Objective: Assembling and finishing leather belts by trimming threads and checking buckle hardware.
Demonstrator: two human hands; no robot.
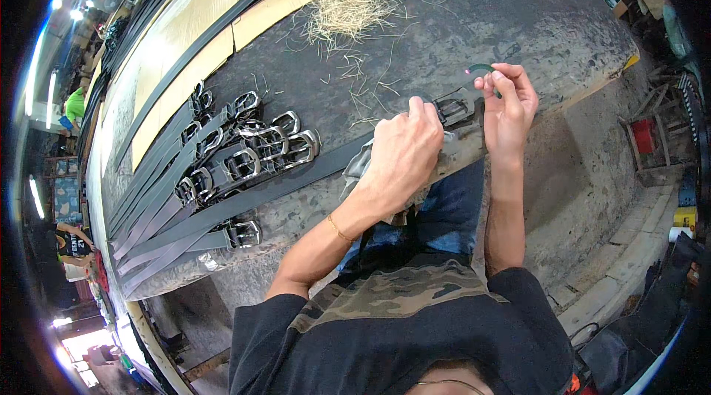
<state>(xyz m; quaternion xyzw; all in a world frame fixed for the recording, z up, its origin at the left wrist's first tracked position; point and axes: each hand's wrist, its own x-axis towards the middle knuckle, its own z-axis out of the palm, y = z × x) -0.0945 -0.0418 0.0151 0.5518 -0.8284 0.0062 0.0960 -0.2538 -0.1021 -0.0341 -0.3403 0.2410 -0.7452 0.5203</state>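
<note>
A long black belt (311, 170) lies along the near edge of the dark worktable (474, 13). My left hand (407, 147) is closed over it just short of its metal buckle (453, 108). Grey cloth (358, 173) shows from under that same hand. Raised to the right of the buckle, my right hand (509, 102) pinches a small dark curved strip (480, 67) between thumb and fingers. The strip's left tip shows a pinkish bright spot, whose cause I cannot make out.
Several black belts with buckles (255, 143) are fanned out on the left. Behind them, another belt (222, 24) crosses cardboard sheets (248, 10). A heap of straw-coloured strands (352, 11) sits at the far middle. Other people (75, 104) are at the far left.
</note>
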